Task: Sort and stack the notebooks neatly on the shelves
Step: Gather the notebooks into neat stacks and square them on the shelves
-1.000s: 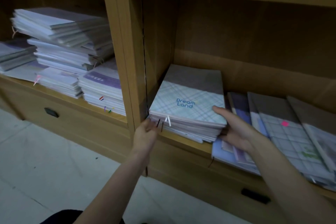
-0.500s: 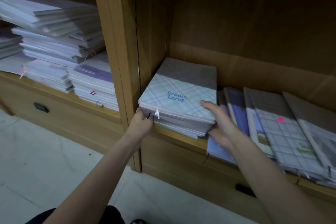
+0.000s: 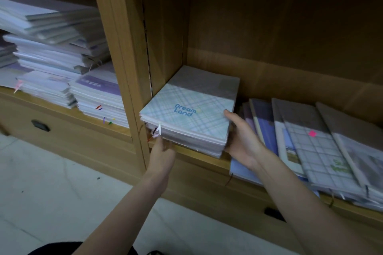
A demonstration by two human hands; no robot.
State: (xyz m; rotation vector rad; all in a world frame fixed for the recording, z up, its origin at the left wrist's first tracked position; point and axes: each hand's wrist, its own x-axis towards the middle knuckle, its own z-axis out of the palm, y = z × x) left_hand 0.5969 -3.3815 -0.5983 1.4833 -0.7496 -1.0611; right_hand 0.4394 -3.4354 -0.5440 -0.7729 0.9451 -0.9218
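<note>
The left hand (image 3: 162,149), fingers hidden so grip unclear, meets the notebook stack's (image 3: 187,118) near-left corner, the stack running front-to-back against the shelf's (image 3: 199,154) left wall, while the right hand (image 3: 241,138) lies flat on its right side.

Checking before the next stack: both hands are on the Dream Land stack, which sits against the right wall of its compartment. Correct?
Not quite. The head view shows the Dream Land stack against the compartment's left wall, not the right. The left hand is at its front corner and the right hand against its right side.
</note>
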